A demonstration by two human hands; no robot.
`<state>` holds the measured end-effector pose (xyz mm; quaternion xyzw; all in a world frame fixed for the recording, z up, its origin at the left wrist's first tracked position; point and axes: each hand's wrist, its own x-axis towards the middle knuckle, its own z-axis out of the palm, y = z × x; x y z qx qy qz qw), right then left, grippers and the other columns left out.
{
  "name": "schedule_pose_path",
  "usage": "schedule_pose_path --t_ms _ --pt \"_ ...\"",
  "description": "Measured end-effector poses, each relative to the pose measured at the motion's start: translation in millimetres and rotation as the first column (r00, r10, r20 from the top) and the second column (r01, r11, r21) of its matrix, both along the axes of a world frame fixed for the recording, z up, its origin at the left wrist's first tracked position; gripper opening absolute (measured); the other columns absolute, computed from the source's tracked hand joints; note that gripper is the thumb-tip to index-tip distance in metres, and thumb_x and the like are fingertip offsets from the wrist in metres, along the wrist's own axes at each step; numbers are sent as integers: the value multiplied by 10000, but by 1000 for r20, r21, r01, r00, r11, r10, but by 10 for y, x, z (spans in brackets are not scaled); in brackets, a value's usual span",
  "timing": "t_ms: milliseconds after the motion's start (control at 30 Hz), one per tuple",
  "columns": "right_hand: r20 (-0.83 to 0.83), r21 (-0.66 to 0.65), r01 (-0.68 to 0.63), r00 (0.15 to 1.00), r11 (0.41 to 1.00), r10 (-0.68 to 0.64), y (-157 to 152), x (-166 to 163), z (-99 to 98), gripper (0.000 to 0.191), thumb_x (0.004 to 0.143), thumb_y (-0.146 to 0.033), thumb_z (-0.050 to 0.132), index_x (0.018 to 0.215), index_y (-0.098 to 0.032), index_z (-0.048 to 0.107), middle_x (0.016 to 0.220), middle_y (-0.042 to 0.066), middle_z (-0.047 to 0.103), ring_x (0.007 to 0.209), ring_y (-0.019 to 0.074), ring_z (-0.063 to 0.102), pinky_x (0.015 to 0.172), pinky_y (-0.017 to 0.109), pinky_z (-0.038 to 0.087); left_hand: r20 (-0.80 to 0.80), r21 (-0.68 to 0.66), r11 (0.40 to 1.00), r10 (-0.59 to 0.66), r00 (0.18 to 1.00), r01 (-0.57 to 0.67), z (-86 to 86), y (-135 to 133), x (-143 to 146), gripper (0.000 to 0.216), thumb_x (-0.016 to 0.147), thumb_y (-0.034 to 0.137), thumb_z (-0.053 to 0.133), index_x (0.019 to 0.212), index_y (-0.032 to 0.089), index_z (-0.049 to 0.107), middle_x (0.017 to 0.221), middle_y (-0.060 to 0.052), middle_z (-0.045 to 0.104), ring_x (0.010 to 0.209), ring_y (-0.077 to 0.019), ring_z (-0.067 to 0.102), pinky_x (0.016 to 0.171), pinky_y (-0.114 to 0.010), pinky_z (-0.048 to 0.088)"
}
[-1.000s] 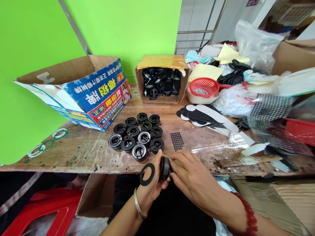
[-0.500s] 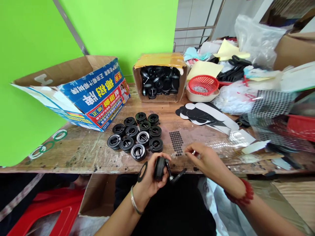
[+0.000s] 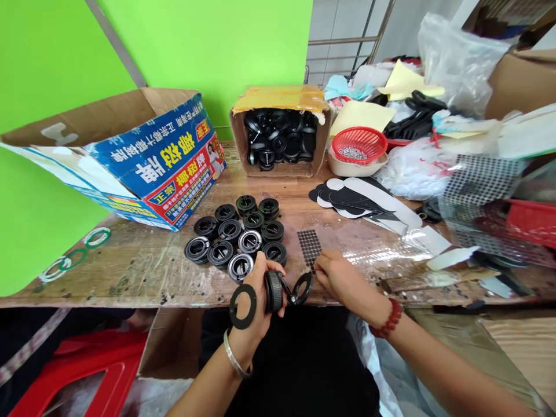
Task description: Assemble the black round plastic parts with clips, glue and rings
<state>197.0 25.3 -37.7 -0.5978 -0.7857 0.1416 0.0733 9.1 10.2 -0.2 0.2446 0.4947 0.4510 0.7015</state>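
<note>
My left hand is closed around a black round device with a ribbed rim, held on edge just off the table's front. From the device a hinged arm sticks out to the right, ending in a black ring. A flat black ring lies against the back of my left hand. My right hand is at the near end of a sheet of small black dots, its fingertips pinched together; what is between them is hidden. Several similar round black parts stand in rows behind my left hand.
A blue printed carton stands at the left back. An open box full of black parts lies behind the rows. To its right are a red basket with small metal pieces, black and white cutouts and plastic bags.
My right hand has moved left to the near end of the dot sheet. My left hand has shifted slightly left, and the hinged ring now faces up more. The view has shifted slightly.
</note>
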Motion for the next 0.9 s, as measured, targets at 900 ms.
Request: schedule_pose_path --t_ms 900 --pt "-380 543 168 923 823 63 -544 -631 406 147 871 -80 569 799 -205 596 1011 81 618 1059 264 534 911 469 429 -180 180 966 216 960 -184 -8 -111 42 554 800 735 529 690 196 598 532 38 475 420 -97 418 341 -191 346"
